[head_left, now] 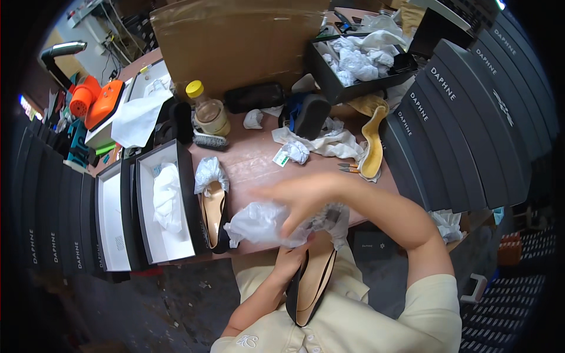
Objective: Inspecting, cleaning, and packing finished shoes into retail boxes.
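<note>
My left hand [288, 262] grips a black flat shoe [312, 288] with a beige lining, held over my lap at the table's front edge. Thin, translucent white wrapping [259, 222] lies about the shoe's far end and spreads leftward. Over this wrapping is my right hand [306, 200], its fingers smeared by motion, so their grip is unclear. A second black shoe [213, 217] rests on the table to the left, crumpled white wrapping [210, 174] over its far end. Beside it stands an open shoe box [141, 217] with white paper [167, 197] inside.
Dark shoe boxes are stacked at left [53, 212] and right [447, 123]. Behind are a cardboard sheet [235, 47], a yellow-capped bottle [210, 115], a brush [210, 141] and a black box [347, 91] of crumpled paper. A yellow strip [372, 144] lies at right.
</note>
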A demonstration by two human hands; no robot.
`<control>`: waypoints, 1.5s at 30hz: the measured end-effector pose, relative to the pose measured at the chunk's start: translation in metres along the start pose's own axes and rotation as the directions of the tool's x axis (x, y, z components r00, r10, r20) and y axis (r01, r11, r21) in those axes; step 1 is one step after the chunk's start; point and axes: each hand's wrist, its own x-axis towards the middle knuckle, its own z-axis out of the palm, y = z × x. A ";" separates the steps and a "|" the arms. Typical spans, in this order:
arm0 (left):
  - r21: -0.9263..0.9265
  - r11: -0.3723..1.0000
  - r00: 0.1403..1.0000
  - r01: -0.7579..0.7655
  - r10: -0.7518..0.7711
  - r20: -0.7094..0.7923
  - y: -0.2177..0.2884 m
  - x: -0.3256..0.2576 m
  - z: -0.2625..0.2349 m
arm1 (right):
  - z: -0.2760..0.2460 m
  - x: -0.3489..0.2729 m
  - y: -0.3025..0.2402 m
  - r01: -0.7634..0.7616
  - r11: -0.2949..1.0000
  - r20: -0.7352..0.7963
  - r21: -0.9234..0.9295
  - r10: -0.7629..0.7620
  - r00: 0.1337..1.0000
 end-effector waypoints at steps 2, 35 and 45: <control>-0.169 0.983 0.997 -0.074 0.071 -0.025 -0.001 0.008 -0.014 | 0.028 0.006 -0.040 -0.004 0.989 -0.089 -0.147 -0.009 0.996; -0.315 0.947 0.992 -0.053 0.015 -0.124 0.016 0.004 -0.014 | 0.127 -0.035 0.029 -0.277 0.747 -0.683 -0.604 -0.306 0.663; -0.280 0.947 0.960 -0.159 0.082 -0.266 0.013 0.005 0.000 | 0.103 -0.003 0.030 -0.368 0.871 -0.735 -0.326 0.012 0.678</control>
